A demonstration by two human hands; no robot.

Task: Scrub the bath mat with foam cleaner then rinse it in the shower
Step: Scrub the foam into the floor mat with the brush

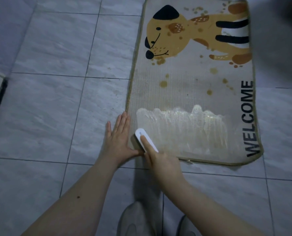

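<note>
Both forearms are bare all the way to the edge of the shot, no sleeves, watch or rings anywhere on the left hand (pixel 118 133) or the right hand (pixel 160 160). There's a small dark mole on the left forearm (pixel 78 197) (easy to miss). Down at the bottom you can see grey slippers (pixel 136 218) with rounded toes, one on each foot.

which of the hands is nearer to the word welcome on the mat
Right. The right hand grips the white brush on the mat's near left corner, left of the WELCOME lettering. The left hand rests flat on the floor tiles beside the mat's left edge, farther away.
</note>
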